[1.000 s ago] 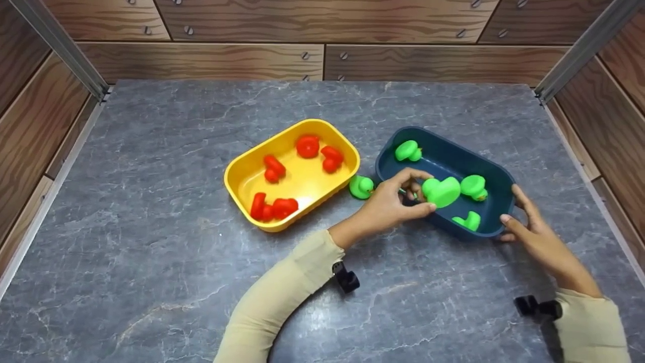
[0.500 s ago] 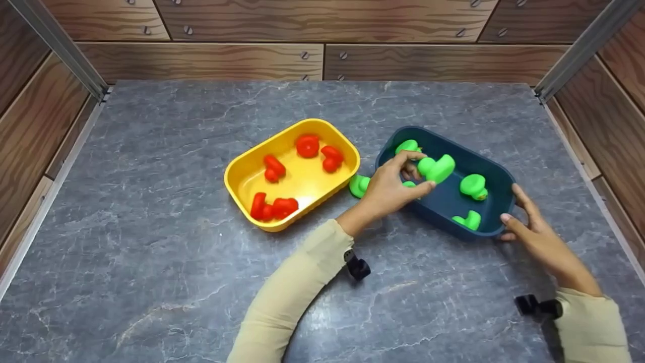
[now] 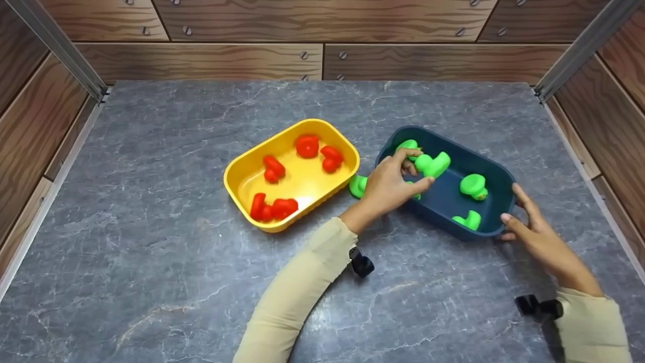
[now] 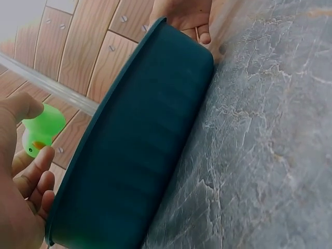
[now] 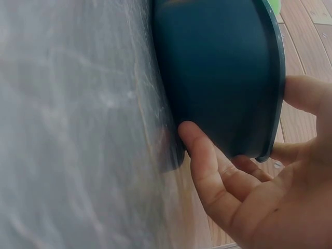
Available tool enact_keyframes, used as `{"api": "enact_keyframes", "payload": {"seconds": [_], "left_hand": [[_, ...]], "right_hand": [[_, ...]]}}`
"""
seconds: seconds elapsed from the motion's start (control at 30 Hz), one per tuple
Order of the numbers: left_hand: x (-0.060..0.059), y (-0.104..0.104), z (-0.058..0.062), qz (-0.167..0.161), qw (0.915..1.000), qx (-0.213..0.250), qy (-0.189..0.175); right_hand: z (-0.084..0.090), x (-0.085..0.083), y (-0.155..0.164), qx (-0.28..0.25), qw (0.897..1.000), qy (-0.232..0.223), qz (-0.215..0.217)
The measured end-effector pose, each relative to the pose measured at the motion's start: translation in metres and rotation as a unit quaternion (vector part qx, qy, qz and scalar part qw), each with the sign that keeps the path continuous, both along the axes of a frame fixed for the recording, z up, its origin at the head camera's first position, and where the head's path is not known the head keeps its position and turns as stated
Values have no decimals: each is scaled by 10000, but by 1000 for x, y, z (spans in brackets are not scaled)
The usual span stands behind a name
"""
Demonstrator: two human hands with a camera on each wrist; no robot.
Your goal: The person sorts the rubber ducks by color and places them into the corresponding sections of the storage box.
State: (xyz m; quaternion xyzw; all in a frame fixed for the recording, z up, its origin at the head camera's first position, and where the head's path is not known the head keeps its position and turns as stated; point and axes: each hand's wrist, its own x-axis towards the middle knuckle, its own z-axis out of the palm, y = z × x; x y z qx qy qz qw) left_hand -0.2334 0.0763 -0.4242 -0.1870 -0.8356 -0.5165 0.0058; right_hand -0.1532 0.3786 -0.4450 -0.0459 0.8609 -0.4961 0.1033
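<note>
- Grey marble-look tabletop (image 3: 151,201), wood-grain panels on three sides.
- Yellow tub (image 3: 237,187) sat near the tabletop's centre and held several red toys (image 3: 307,146).
- Dark blue tub (image 3: 496,174) sat just right of it, toward the right edge.
- Left hand (image 3: 390,184) was over the blue tub's left end, thumb and fingers pinching a green duck (image 3: 433,164) just above the tub's inside; the left wrist view showed the same duck (image 4: 44,127) at the fingertips.
- Right hand (image 3: 529,227) was at the blue tub's near right corner, thumb on the outer wall and fingers loosely curled round the rim (image 5: 275,104) — steadying it, fingers not clamped.
- More green ducks lay in the blue tub (image 3: 473,185); one more (image 3: 358,185) sat on the tabletop between the two tubs.
- Handling, my read: the duck looked like a light, hollow, soft toy with a smooth skin. It will likely squash under a hard pinch, so a gentle grip across the body, the widest part, suits better than the head.
- The tub looked stiff, light and easily slid.
</note>
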Motion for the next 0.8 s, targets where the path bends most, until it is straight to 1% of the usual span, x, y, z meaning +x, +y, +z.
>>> {"api": "enact_keyframes", "payload": {"seconds": [0.23,0.37,0.43,0.5,0.63,0.7,0.8], "left_hand": [[0,3,0,96,9999,-26,-73],[0,5,1,235,9996,-39,-130],[0,5,1,276,9994,99,-179],[-1,5,1,280,9986,369,-262],[-2,1,3,79,9946,957,-395],[-1,-2,5,-7,9933,1067,-446],[1,-7,9,-115,9937,1032,-427]], "right_hand": [[0,0,-1,-73,10000,36,4],[0,0,-2,-143,9999,18,-32],[0,0,-3,-156,9999,4,-43],[0,0,-2,-135,9999,-9,-19],[0,0,0,-12,10000,12,33],[0,0,0,7,10000,28,40],[-1,0,-1,-42,10000,70,28]]}}
